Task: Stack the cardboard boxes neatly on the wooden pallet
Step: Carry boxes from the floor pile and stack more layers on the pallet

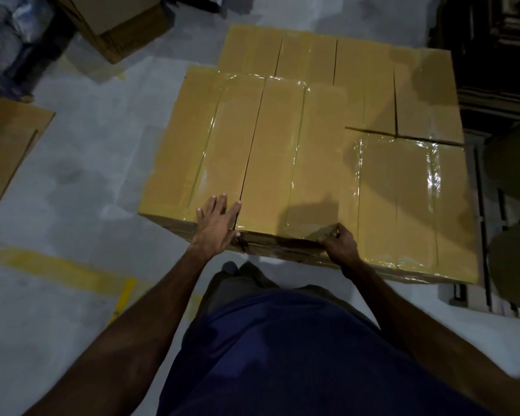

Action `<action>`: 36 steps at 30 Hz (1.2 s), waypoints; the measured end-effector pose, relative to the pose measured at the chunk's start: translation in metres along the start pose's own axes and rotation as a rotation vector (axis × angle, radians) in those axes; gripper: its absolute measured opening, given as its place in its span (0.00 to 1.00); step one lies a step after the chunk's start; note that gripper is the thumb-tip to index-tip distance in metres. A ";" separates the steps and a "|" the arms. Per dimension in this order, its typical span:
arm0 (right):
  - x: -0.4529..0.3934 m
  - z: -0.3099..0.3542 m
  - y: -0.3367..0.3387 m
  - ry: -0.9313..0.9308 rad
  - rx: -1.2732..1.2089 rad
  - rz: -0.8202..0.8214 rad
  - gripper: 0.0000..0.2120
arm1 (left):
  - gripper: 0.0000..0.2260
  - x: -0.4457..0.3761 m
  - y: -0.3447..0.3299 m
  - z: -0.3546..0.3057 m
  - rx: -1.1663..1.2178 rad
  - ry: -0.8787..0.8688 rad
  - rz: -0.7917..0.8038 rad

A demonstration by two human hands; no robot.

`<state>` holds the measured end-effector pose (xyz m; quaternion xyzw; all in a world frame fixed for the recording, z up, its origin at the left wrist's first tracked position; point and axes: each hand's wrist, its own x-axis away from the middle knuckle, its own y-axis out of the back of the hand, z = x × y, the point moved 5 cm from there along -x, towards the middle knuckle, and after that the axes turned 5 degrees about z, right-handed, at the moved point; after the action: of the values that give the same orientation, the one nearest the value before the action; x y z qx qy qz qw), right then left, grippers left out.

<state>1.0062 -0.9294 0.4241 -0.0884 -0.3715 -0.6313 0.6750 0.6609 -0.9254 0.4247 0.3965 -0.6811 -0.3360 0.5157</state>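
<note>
A stack of taped brown cardboard boxes fills the middle of the view. Two long boxes lie side by side on the upper layer: the left one [192,145] and the right one [294,163]. My left hand [216,226] rests flat with fingers spread on the near end, over the seam between them. My right hand [339,244] grips the near right corner of the right upper box. A lower box [403,202] lies to the right, and several more boxes [336,58] sit behind. The pallet under the boxes is hidden.
Grey concrete floor with yellow tape lines [72,271] lies to the left. A flattened cardboard sheet [6,145] is at the left edge, and an open carton [117,22] stands at the back left. Dark shelving [493,55] and rounded drums [514,163] crowd the right side.
</note>
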 end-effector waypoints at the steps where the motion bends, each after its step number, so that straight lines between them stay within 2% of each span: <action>1: 0.000 -0.001 0.001 0.007 0.007 0.004 0.14 | 0.36 0.000 0.000 0.000 0.009 0.003 0.006; 8: -0.002 0.002 0.013 0.068 0.076 0.045 0.16 | 0.40 -0.004 0.002 -0.003 0.016 0.049 0.039; 14: -0.024 0.021 0.028 0.108 0.114 0.040 0.22 | 0.40 -0.015 0.012 -0.006 0.081 0.088 0.092; 21: -0.064 0.054 0.038 0.124 0.148 0.094 0.15 | 0.38 -0.047 0.030 -0.005 0.095 0.102 0.118; 24: -0.080 0.077 0.042 0.141 0.159 0.089 0.13 | 0.38 -0.072 0.045 -0.009 0.074 0.073 0.131; 28: -0.103 0.103 0.046 0.165 0.177 0.010 0.18 | 0.39 -0.126 0.068 -0.013 0.001 0.010 0.127; 31: -0.124 0.120 0.041 0.113 0.137 -0.047 0.24 | 0.41 -0.174 0.085 -0.010 -0.061 -0.054 0.127; 36: -0.172 0.133 0.038 -0.039 0.066 -0.145 0.22 | 0.43 -0.249 0.117 -0.007 -0.108 -0.163 0.065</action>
<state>1.0019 -0.7083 0.4259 -0.0512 -0.4105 -0.6641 0.6228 0.6829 -0.6514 0.4191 0.3172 -0.7140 -0.3865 0.4900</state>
